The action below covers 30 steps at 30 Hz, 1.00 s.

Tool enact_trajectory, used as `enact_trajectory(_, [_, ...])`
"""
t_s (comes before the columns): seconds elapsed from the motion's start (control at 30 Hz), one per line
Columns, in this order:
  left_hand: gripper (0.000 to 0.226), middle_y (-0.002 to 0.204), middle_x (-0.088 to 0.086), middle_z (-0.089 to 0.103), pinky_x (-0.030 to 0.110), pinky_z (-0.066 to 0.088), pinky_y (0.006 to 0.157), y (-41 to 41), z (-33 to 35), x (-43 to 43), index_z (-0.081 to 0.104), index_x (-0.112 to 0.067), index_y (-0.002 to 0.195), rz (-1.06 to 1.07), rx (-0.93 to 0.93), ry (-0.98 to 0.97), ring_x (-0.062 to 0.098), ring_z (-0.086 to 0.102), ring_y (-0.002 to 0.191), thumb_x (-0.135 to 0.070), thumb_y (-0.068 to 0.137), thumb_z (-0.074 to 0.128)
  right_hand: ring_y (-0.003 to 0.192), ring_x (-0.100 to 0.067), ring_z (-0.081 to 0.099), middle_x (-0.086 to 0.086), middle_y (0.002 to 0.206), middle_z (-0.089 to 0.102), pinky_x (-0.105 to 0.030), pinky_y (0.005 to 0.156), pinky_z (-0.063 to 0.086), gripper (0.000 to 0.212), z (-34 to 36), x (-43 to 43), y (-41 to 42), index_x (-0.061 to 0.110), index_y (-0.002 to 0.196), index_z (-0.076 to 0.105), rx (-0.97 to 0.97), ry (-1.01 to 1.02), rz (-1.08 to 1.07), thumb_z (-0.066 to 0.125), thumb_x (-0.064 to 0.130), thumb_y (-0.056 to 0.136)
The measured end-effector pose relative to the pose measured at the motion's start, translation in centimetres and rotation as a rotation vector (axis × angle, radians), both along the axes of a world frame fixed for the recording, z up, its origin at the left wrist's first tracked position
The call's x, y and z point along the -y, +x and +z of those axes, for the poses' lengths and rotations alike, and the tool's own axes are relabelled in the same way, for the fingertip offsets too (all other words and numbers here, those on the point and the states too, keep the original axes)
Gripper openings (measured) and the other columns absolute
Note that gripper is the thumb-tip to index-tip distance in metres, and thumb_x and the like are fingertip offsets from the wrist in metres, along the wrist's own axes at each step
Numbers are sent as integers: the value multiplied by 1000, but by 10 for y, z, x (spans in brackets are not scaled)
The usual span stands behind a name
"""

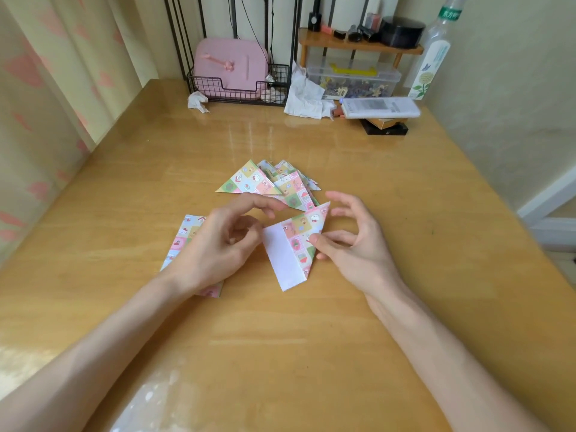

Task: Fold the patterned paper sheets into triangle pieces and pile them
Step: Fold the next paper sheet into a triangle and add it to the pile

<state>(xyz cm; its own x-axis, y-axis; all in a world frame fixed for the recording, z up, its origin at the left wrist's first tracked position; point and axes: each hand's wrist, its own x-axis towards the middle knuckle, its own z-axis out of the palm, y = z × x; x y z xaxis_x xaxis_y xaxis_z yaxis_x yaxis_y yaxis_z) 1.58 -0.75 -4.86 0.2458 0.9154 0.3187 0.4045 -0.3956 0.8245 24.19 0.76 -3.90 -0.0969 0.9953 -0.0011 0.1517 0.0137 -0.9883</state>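
Half-folded sheet (pixel 296 244) on wooden table (pixel 280 353) beside curtains (pixel 62 88).
Lengthwise near-to-far, tip far-right; right hand (pixel 352 244) spread, thumb pressing it; left hand (pixel 215 244) curled, hold unclear.

table (pixel 420 219) free rightward, triangle pile (pixel 268 182) ahead
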Motion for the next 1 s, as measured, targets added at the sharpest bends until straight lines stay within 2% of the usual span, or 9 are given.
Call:
enact_trajectory(0.1, [77, 130, -8, 50, 19, 47, 84, -2, -1, 2, 64, -36, 128, -23, -383, 275, 3, 55, 117, 20, 77, 48, 74, -11, 72, -4, 126, 58, -18, 60, 53, 60, -2, -3, 3, 29, 131, 59, -51, -18, -29, 76, -5, 85])
enact_trajectory(0.2, [57, 135, 0, 49, 40, 46, 91, -5, -3, -2, 65, -36, 130, -25, -609, 447, 20, 50, 127, 3, 88, 65, 73, -8, 72, -3, 123, 63, -17, 59, 52, 60, -5, -7, 6, 29, 129, 61, -119, -54, -65, 79, -4, 82])
enact_trajectory(0.33, [17, 126, -2, 59, 43, 45, 83, -8, -3, -3, 74, -33, 113, -40, -616, 557, 24, 56, 120, -27, 101, 64, 76, -8, 72, -2, 121, 66, -18, 61, 52, 62, -6, -9, 6, 31, 127, 63, -173, -70, -81, 82, -4, 80])
enact_trajectory(0.47, [16, 121, -4, 65, 43, 46, 79, -7, -2, 0, 77, -30, 108, -62, -601, 569, 25, 60, 113, -36, 102, 63, 74, -11, 72, 1, 123, 63, -18, 64, 53, 62, -7, -8, 6, 33, 129, 61, -130, -31, -79, 81, -2, 81])
enact_trajectory(0.57, [15, 111, -5, 69, 32, 45, 83, -4, 1, 1, 79, -26, 104, -76, -610, 577, 23, 66, 103, -34, 100, 66, 77, -9, 71, 1, 127, 59, -15, 67, 52, 65, -6, -8, 5, 30, 134, 57, -59, 29, -68, 80, -2, 82])
enact_trajectory(0.63, [14, 105, -6, 72, 32, 49, 79, -4, 2, 2, 80, -24, 101, -55, -631, 585, 21, 69, 93, -30, 100, 67, 92, -5, 67, 4, 130, 51, -13, 75, 50, 68, -8, -8, 5, 31, 136, 55, 201, 178, -68, 84, 6, 80])
enact_trajectory(0.73, [13, 101, -7, 74, 36, 55, 71, -5, 2, 2, 81, -23, 98, -28, -639, 577, 20, 71, 83, -29, 97, 69, 109, -7, 52, 11, 118, 53, -15, 90, 41, 38, -11, -5, 5, 33, 113, 72, 565, 438, 4, 86, 24, 80])
enact_trajectory(0.83, [17, 101, -6, 74, 39, 55, 72, -3, 1, 3, 81, -23, 98, -84, -640, 539, 20, 71, 87, -34, 97, 68, 108, -6, 51, 17, 104, 64, -8, 91, 33, 13, -13, -6, 7, 32, 92, 78, 600, 428, 147, 85, 29, 81])
enact_trajectory(1.0, [20, 100, -11, 71, 39, 53, 75, 2, 1, 8, 80, -29, 100, -136, -579, 421, 15, 67, 89, -43, 97, 67, 112, -1, 51, 20, 110, 66, -6, 95, 31, 11, -12, -12, 19, 35, 92, 80, 632, 379, 274, 85, 34, 82])
